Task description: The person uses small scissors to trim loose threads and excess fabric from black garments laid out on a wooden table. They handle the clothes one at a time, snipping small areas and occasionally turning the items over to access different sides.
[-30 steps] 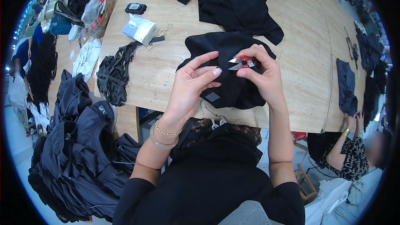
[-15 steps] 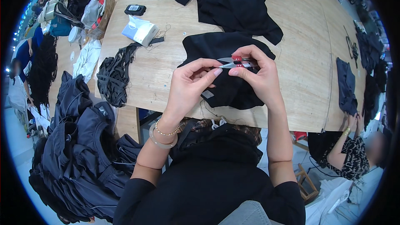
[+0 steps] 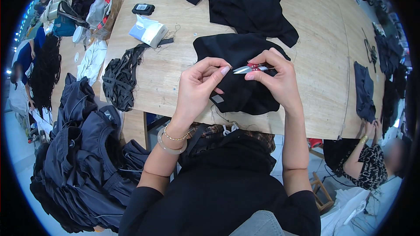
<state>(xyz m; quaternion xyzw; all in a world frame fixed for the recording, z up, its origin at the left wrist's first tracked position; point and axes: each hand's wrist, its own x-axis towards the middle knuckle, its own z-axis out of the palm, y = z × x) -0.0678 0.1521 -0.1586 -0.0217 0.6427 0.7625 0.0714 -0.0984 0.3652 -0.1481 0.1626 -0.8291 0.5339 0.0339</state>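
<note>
Red-handled thread snips [image 3: 251,68] are held in my right hand [image 3: 278,78], their pointed silver blades aimed left. Just left of the blade tips, my left hand [image 3: 199,85] pinches thumb against forefinger; whatever lies between them is too small to make out. Both hands are over a black cloth piece [image 3: 249,94] lying on the table near its front edge. A small grey label [image 3: 217,99] shows on the cloth's lower left part, beside my left fingers.
More black garments [image 3: 251,13] lie farther back. Left are a tissue pack [image 3: 148,31], a black device [image 3: 143,9] and a heap of dark straps [image 3: 119,81]. Dark grey garments [image 3: 83,148] pile up at my left. A co-worker [image 3: 365,164] handles dark cloth [image 3: 364,89] at right.
The snips have drawn back a little to the right, away from my left fingertips, and their blades look closer together. My left hand keeps its pinch at nearly the same place.
</note>
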